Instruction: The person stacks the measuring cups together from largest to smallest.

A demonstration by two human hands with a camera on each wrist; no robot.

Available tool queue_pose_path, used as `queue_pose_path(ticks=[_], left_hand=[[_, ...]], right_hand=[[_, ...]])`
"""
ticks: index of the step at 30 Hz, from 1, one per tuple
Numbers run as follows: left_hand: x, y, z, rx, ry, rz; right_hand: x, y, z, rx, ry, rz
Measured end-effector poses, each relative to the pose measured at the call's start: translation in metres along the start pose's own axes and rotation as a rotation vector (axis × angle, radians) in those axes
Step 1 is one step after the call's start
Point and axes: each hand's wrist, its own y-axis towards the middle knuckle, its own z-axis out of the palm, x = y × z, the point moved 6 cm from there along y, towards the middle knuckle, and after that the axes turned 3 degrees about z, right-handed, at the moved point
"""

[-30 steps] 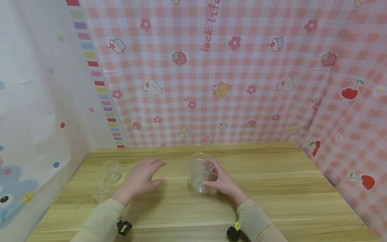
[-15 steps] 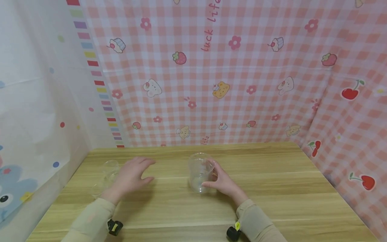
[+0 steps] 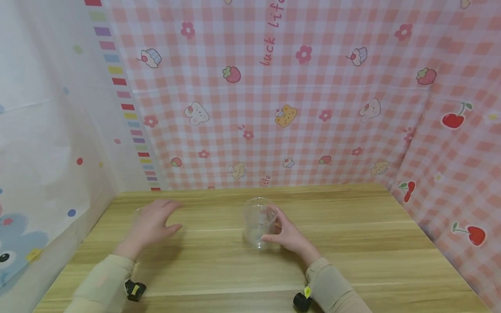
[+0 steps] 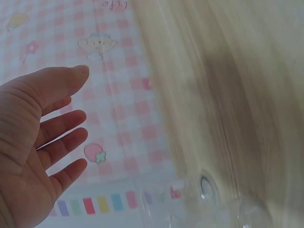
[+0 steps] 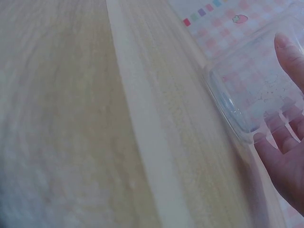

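My right hand [image 3: 288,234] holds a large clear plastic cup [image 3: 255,224] from its right side, mid-table. In the right wrist view, thumb and fingers wrap the see-through cup [image 5: 247,78], whose base is at the tabletop. My left hand [image 3: 150,225] hovers over the left part of the table with fingers apart and nothing in it. Smaller clear cups stand behind that hand, almost wholly hidden in the head view. The left wrist view shows one clear cup [image 4: 161,202] and a second clear cup [image 4: 249,213] at its lower edge, apart from the left hand.
A wood-grain table [image 3: 352,243] lies under both hands. Pink checked cloth [image 3: 266,95] hangs along its back and right side, and a white printed cloth [image 3: 51,130] hangs at the left. A small black camera [image 3: 135,290] sits at the left wrist.
My left hand has moved left, in front of the small clear cups, which it now covers in the head view. My right hand and the large cup have stayed in place.
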Motion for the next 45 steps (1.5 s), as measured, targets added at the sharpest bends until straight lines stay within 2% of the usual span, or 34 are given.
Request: queue_pose_path(ticks=[9, 18, 27, 40, 45], left_hand=[[0.019, -0.003, -0.009, 0.025, -0.001, -0.048], [0.036, -0.005, -0.014, 0.090, 0.011, -0.119], [0.049, -0.010, -0.012, 0.144, -0.005, -0.158], [0.067, -0.019, -0.001, 0.263, -0.035, -0.234], [0.073, -0.022, 0.002, 0.283, -0.049, -0.251]], right_hand=[[0.000, -0.001, 0.000, 0.003, 0.000, 0.000], [0.000, -0.001, -0.001, 0.000, 0.001, -0.005], [-0.003, 0.000, -0.001, 0.004, -0.005, 0.002], [-0.001, -0.001, -0.001, 0.009, -0.012, 0.003], [0.000, -0.001, 0.000, 0.006, -0.006, 0.000]])
